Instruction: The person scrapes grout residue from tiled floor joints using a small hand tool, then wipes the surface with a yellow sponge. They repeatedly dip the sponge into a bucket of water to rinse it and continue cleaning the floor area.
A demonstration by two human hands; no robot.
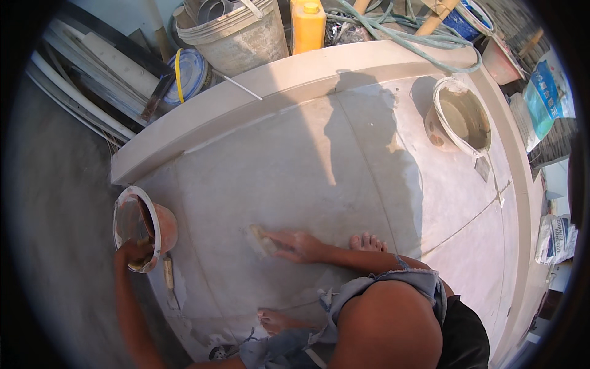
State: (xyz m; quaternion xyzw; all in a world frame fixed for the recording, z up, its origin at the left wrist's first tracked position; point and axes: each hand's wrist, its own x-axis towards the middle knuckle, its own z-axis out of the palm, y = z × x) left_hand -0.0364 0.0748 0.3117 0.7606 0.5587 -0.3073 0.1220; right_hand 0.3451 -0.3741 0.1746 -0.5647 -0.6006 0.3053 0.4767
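Observation:
My right hand (301, 246) is closed on a pale yellowish sponge (263, 241), pressed to the grey tiled floor (276, 178); motion blurs the sponge. At the left, my left hand (136, 251) reaches over the near rim of an orange bucket (166, 229). Its fingers curl down inside and are partly hidden, around something yellowish that I cannot make out. Beside that bucket, on the floor, lies a tool with a worn wooden handle (169, 273), its thin blade toward me.
A low ledge (258, 92) curves round the tiles. At right stands a bucket of grey mix (470, 117). Beyond the ledge are a large dirty bucket (239, 43), a yellow jug (308, 27), a green hose (418, 40) and bags (544, 98). Pipes (80, 92) lie at far left.

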